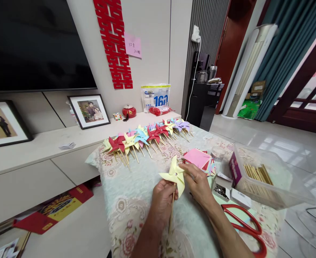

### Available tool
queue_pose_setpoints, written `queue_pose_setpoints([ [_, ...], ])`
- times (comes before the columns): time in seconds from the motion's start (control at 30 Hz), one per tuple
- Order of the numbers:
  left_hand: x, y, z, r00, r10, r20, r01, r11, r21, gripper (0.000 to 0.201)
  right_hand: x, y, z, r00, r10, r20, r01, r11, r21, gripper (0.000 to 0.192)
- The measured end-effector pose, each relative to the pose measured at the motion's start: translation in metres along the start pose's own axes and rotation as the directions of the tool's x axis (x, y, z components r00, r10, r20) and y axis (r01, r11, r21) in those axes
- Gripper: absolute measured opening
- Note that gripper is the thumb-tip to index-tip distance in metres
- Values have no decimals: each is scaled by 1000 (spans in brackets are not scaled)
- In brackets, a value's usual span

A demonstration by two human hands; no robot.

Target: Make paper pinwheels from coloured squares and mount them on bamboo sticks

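A pale yellow paper pinwheel (174, 175) on a thin wooden stick (171, 213) is held up over the flowered tablecloth. Just below its centre, my left hand (163, 193) is closed around the stick. My right hand (198, 181) is closed at the pinwheel's right side, with its thumb and finger at the edge of a paper blade. A small pin head shows in the middle of the pinwheel. Beyond my hands lies a row of finished pinwheels (152, 135) in red, yellow, blue, pink and purple, their sticks pointing towards me.
Right of my hands are stacked paper squares (197, 157), a round clear container (218, 153), a small box of metal pins (221, 191), red-handled scissors (245, 224) and a plastic bin (276, 193) holding wooden sticks (257, 173). A white cabinet (47, 143) stands behind the table.
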State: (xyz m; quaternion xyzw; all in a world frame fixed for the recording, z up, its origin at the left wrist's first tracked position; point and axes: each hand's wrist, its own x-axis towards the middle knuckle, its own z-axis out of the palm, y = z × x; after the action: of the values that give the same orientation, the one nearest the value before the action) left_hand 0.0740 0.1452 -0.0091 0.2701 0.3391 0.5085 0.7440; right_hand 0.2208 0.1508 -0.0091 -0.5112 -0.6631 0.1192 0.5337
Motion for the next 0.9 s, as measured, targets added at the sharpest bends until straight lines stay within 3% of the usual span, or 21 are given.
queue_pose_setpoints([
  [0.23,0,0,0,999,26,-32,-26,1000,5,26,1,-2,1,999,-32,22,32,999,-12,30],
  [0.37,-1,-1,2,996,73,-60,-70,996,47,23,2,-8,-3,999,-25,-42,25,1000,8,35],
  [0.6,-5,-13,10,983,173,-55,-165,977,132,21,2,-30,-8,996,76,-35,-74,995,69,18],
  [0.9,-11,-15,18,983,185,-17,-177,958,225,18,3,-28,-1,961,258,-101,-236,953,190,12],
])
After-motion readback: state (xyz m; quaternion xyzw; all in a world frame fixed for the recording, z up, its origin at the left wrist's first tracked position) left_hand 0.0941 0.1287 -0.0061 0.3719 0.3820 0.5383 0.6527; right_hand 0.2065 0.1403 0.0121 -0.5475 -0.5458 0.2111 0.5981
